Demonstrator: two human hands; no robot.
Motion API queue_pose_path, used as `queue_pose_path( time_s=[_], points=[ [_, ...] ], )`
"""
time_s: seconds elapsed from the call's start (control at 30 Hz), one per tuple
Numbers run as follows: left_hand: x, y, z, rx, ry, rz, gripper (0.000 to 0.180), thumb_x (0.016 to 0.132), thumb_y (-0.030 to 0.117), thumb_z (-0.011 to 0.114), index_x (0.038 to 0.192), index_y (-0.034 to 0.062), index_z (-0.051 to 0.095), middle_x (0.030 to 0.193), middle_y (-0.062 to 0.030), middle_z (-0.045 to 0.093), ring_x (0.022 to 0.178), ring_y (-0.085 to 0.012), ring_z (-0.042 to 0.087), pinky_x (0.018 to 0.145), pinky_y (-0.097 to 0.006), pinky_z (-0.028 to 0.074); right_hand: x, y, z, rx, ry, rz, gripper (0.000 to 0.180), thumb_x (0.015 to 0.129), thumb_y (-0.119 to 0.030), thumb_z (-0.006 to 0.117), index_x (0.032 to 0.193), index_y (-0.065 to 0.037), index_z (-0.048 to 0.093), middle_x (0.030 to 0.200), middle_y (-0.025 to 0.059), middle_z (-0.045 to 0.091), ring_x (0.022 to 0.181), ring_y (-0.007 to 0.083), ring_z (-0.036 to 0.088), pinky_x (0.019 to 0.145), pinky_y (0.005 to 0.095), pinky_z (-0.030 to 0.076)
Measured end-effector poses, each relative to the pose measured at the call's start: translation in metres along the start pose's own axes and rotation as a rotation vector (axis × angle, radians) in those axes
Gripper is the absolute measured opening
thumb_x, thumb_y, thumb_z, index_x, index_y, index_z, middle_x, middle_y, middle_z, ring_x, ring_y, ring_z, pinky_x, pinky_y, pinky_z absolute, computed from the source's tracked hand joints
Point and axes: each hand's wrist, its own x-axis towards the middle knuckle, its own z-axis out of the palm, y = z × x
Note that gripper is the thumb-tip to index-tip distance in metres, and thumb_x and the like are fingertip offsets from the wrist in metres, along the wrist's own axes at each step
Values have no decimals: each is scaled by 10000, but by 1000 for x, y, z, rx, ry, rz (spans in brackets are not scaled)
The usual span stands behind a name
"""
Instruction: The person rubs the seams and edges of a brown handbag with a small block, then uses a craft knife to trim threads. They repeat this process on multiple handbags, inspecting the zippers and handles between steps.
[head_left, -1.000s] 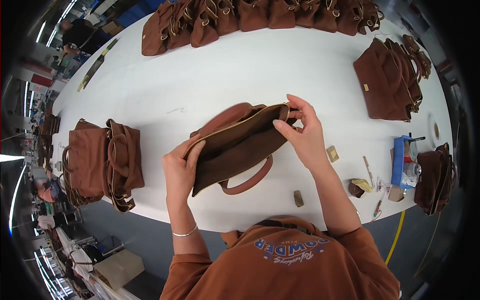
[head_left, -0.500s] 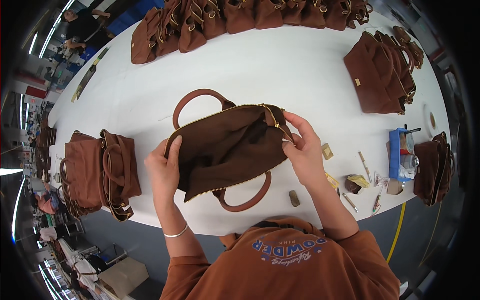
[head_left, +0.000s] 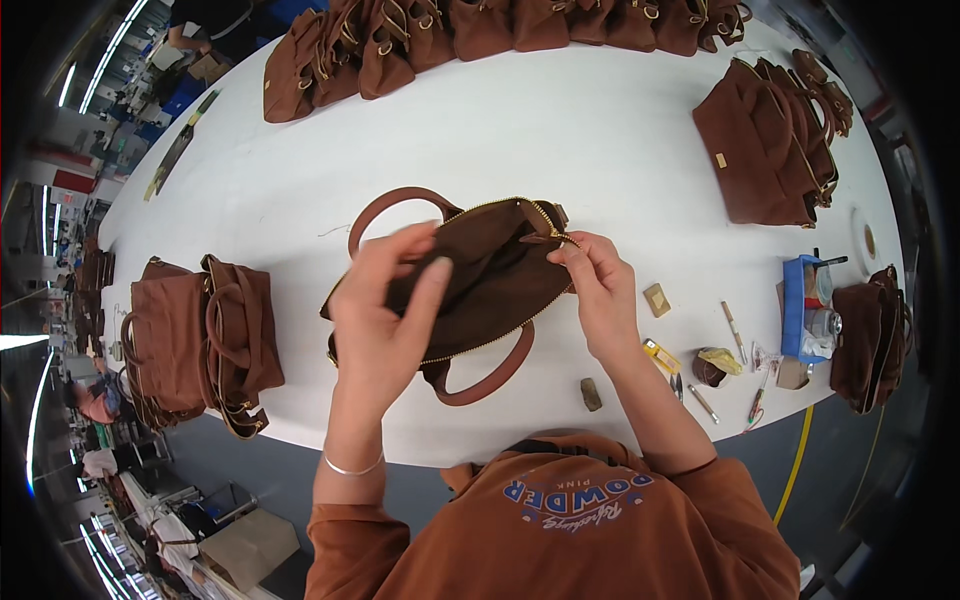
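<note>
A brown handbag (head_left: 475, 345) lies in front of me with its top gaping, showing a dark brown lining (head_left: 470, 265). One rounded handle (head_left: 390, 203) stands out at its far side, the other handle (head_left: 495, 382) at its near side. A gold-toothed zipper edges the mouth. My right hand (head_left: 603, 300) pinches the zipper end (head_left: 568, 240) at the bag's right corner between thumb and fingers. Over the left part of the mouth hovers my left hand (head_left: 385, 310), thumb and fingers apart, holding nothing; its fingertips are slightly blurred.
Similar brown bags stand in a row (head_left: 480, 30) at the far edge, in a stack (head_left: 200, 335) at left and a group (head_left: 765, 145) at right. Right of me lie a blue bin (head_left: 797, 305), a yellow-handled cutter (head_left: 660, 355), pens (head_left: 703, 404) and small blocks (head_left: 591, 394) on the white table (head_left: 300, 185).
My left hand has let go of the bag's left edge and moved right over the mouth. My right hand has shifted to the zipper end. The bag's opening has narrowed.
</note>
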Motion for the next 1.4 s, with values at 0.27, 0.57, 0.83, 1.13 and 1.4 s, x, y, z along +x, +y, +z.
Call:
queue_pose_path(
  time_s=[0.27,0.57,0.83,1.13,1.4],
  points=[
    [43,1,41,-220,-743,-312,389,1006,221,538,1280,-56,546,988,-60,652,943,-116,633,835,-267,523,-3,-6,10,-180,63,-292,134,917,-93,607,975,5,678,1218,147,530,978,203,593,700,300,527],
    [56,-13,74,-782,-552,-596,361,1026,228,501,1282,-23,549,1108,-90,644,1052,-168,608,950,-323,488,-11,-3,9,-455,62,-664,167,913,-70,612,1045,26,651,1311,188,493,1066,292,543,871,384,483],
    [52,-17,68,-959,-597,-620,384,1025,216,501,1333,-12,510,1212,-102,618,1104,-183,605,968,-343,484,11,-20,4,101,-19,-137,222,922,-106,649,1104,1,582,1113,93,601,996,151,589,763,284,545],
    [49,-18,62,-876,-654,-620,390,1020,174,488,1367,-4,465,1240,-109,594,1106,-191,618,960,-329,513,20,-26,4,119,-61,-106,221,887,-30,663,1097,5,601,977,77,648,889,113,612,714,268,568],
    [40,-10,49,-517,-565,-405,413,1002,152,530,1370,-23,467,1178,-141,632,1036,-191,655,890,-301,538,22,-30,-3,91,-51,-155,231,888,-24,644,1113,-7,599,939,52,661,866,117,631,716,258,531]
  ],
)
